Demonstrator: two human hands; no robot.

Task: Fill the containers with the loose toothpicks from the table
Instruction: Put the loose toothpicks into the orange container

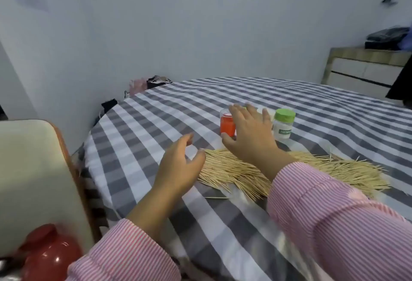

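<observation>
Across the middle of the frame, a wide heap of loose toothpicks (245, 173) lies on a round table (223, 225) covered in grey-and-white check. Just above the heap stand the containers: a red container (227, 124) at centre and a white container with a green lid (283, 124) right of it; another seems hidden behind the right hand (249, 138). That hand reaches over the heap with fingers spread, holding nothing, its thumb close to the red container; contact cannot be told. Left of the heap, the left hand (178, 167) hovers with fingers loosely curled, holding nothing. Both wrists wear pink striped sleeves (334, 225). At lower left sit a cream chair back (33, 180) and a red round object (49, 256).
</observation>
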